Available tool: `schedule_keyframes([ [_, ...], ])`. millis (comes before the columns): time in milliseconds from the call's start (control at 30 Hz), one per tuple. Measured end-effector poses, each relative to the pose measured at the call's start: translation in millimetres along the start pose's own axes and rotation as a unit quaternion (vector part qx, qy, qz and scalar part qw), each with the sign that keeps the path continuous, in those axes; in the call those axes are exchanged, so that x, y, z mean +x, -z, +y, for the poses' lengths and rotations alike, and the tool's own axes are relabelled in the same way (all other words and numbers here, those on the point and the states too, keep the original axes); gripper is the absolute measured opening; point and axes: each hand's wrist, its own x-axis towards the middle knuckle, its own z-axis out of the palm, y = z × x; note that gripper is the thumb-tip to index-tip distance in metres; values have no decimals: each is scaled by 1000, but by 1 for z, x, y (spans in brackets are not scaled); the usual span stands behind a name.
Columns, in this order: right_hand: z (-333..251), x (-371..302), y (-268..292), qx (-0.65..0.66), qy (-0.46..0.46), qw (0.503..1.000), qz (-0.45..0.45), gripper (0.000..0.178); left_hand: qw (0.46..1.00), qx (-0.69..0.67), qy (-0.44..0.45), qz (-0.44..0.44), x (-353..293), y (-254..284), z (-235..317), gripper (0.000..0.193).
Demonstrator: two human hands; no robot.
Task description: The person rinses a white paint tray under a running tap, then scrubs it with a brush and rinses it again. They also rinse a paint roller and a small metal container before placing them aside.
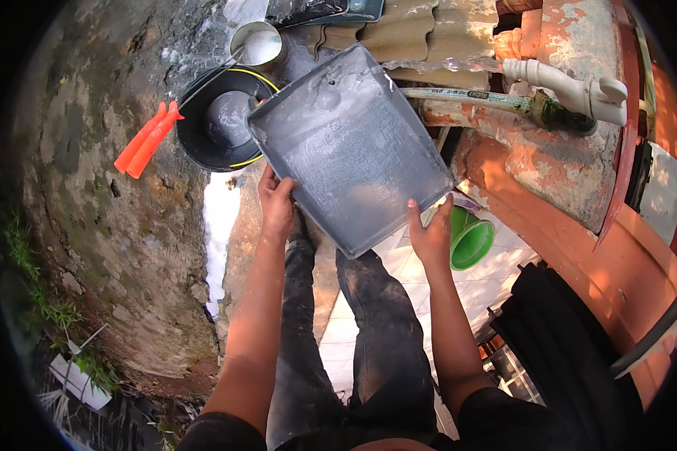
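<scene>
Both hands hold a shallow dark grey rectangular tray, tilted, with wet greyish residue and water toward its far end. My left hand is closed on its left edge, thumb on the rim. My right hand grips the near right corner, thumb and a fingertip showing at the rim. From a white plastic tap at the far right, a stream of water runs left toward the tray's far corner. Just left of the tray stands a black bucket with a yellow line round its rim and cloudy liquid inside.
A pot of whitish foamy liquid stands behind the bucket. Orange-handled tool grips lie to its left. A green bucket is near my right hand. A hose runs along the low peeling wall. Corrugated sheeting lies at the back.
</scene>
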Motion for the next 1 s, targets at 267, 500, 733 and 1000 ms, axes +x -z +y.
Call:
schedule_keyframes([
  [267,-3,90,-11,98,149,980,-89,52,997,64,9,50,-27,40,-2,43],
  [500,35,88,-50,49,105,975,-189,36,994,11,102,32,-50,59,-89,43],
  [733,93,174,-168,54,222,970,-82,36,994,82,51,50,50,71,-208,50],
  [1000,-4,205,-267,-163,571,793,139,58,861,394,-241,211,173,106,-235,57],
])
